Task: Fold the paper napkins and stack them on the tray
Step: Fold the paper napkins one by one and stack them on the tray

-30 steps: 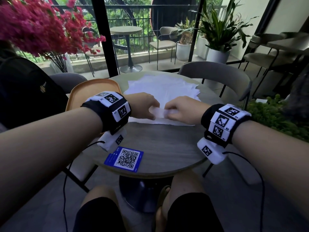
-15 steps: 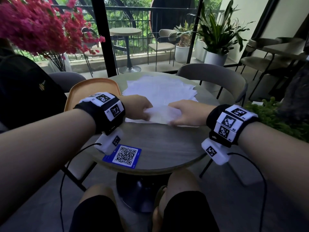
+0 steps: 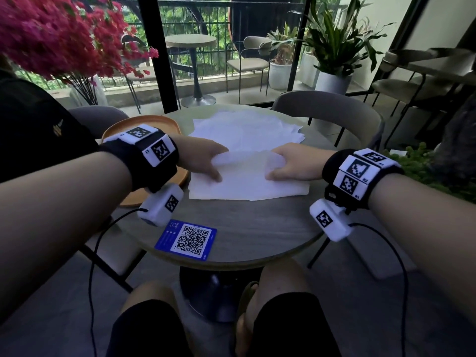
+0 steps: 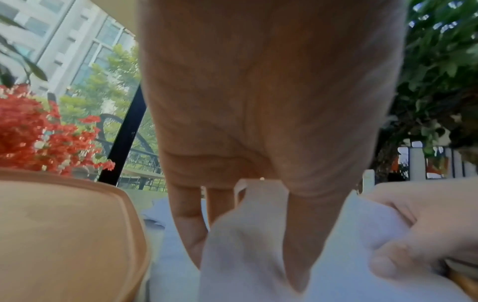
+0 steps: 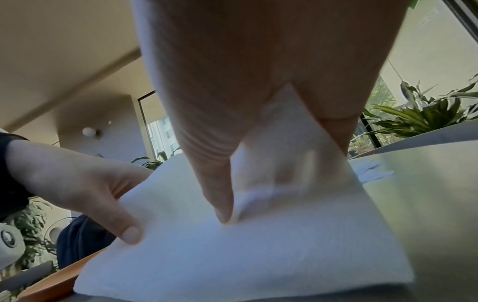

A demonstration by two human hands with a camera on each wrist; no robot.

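A white paper napkin (image 3: 247, 179) lies on the round table, its far edge lifted and curled towards me. My left hand (image 3: 206, 161) pinches its left side between thumb and fingers. My right hand (image 3: 288, 163) pinches its right side. In the left wrist view the napkin (image 4: 248, 245) bulges up between my fingers. In the right wrist view the napkin (image 5: 258, 245) spreads flat under my thumb (image 5: 217, 183). A loose pile of unfolded white napkins (image 3: 247, 127) lies beyond the hands. The orange tray (image 3: 144, 124) sits at the table's left, partly under my left wrist.
A blue QR-code card (image 3: 186, 238) lies near the table's front edge (image 3: 231, 264). Grey chairs (image 3: 334, 112) stand behind and to the left of the table. Red flowers (image 3: 51, 34) fill the upper left; cables hang from both wrist units.
My hands were close together on a small bunched piece of napkin; they have moved apart, and the napkin is now spread wide between them.
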